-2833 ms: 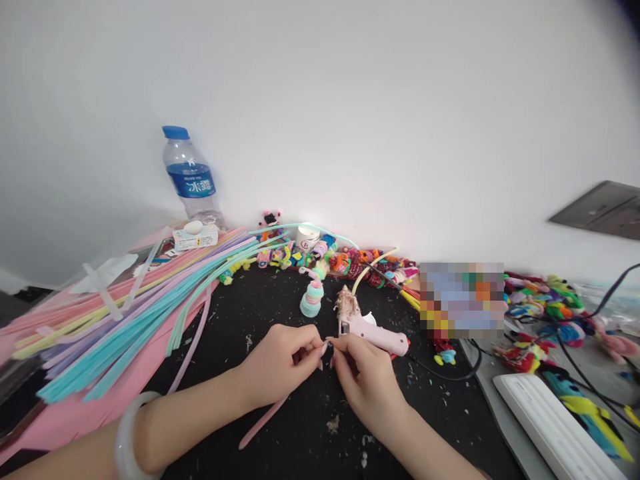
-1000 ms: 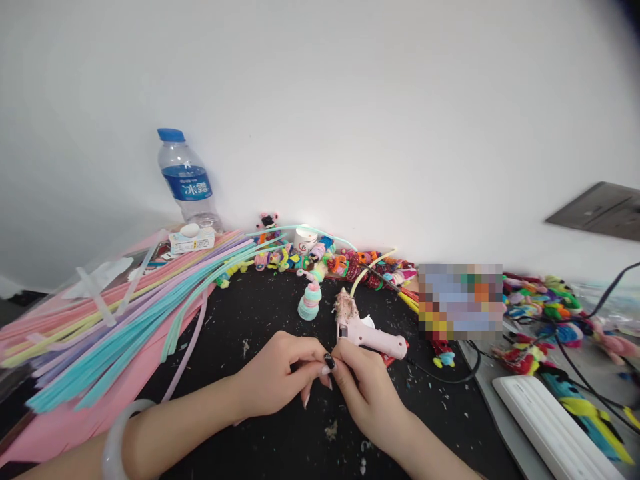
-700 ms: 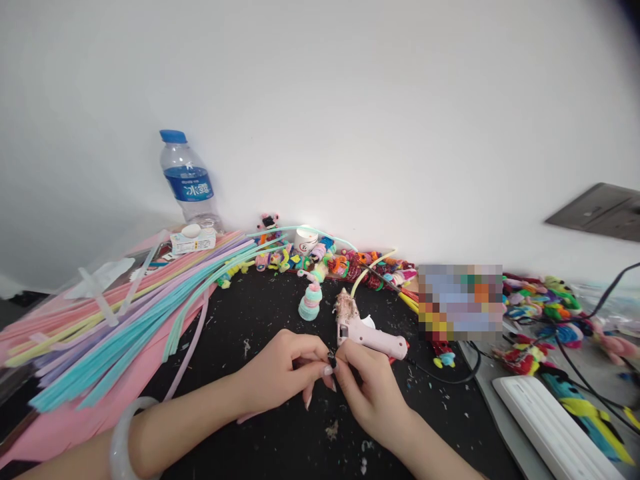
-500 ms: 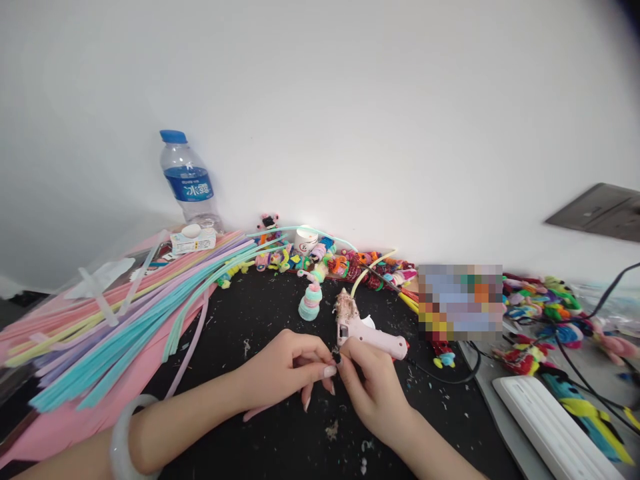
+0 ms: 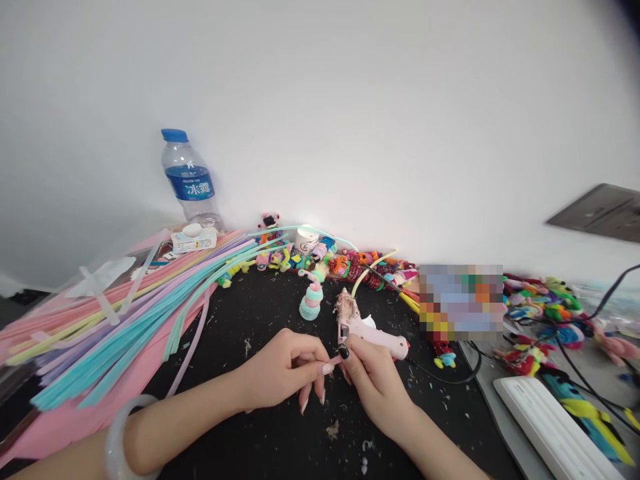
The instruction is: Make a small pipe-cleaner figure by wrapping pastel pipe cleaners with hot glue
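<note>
Pink pipe cleaner (image 5: 336, 361) pinched between left hand (image 5: 283, 369), right hand (image 5: 373, 380).

Plain white wall (image 5: 350, 100) behind, evenly lit; black tabletop (image 5: 260, 313) flecked with scraps below; grey wall plate (image 5: 600, 210) at right; grey surface (image 5: 505, 413) alongside.

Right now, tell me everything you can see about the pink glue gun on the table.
The glue gun is pale pink plastic, lying on its side on the black mat, just beyond the right hand. Its nozzle end points away toward the wall and is crusted with brownish dried glue. A pale yellow stick rises from that end. The handle end lies to the right, where a black cord trails off. Whether the hand touches it cannot be told.
</note>
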The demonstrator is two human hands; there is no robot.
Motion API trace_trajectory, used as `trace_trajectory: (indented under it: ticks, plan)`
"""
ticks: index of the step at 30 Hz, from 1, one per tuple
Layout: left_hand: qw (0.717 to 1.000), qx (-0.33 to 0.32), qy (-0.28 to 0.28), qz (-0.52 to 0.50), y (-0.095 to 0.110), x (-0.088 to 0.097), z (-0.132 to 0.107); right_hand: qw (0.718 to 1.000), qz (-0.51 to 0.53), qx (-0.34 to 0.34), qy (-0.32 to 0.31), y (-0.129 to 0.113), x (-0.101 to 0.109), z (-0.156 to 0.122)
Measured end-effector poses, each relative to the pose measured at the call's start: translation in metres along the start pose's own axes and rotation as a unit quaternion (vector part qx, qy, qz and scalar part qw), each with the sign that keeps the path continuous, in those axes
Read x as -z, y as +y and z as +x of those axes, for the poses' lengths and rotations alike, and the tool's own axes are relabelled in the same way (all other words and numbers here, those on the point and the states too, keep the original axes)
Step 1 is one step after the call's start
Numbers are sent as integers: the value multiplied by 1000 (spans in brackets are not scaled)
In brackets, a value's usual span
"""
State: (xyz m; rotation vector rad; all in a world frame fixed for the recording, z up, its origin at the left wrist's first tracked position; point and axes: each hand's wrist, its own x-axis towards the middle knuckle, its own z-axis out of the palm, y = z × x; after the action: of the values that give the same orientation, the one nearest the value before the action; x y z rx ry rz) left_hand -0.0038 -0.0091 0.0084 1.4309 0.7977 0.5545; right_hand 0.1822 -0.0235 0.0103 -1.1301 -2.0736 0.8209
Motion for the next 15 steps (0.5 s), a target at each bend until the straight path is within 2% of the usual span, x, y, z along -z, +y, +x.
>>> trace_trajectory:
  ticks: [7,15]
  plan:
    - [1000,-5,-10,11,1,0,0,998,-43,30,32,-2,-1,0]
    - [1000,-1,-11,23,2,0,-1,996,-75,42,38,-3,-2,0]
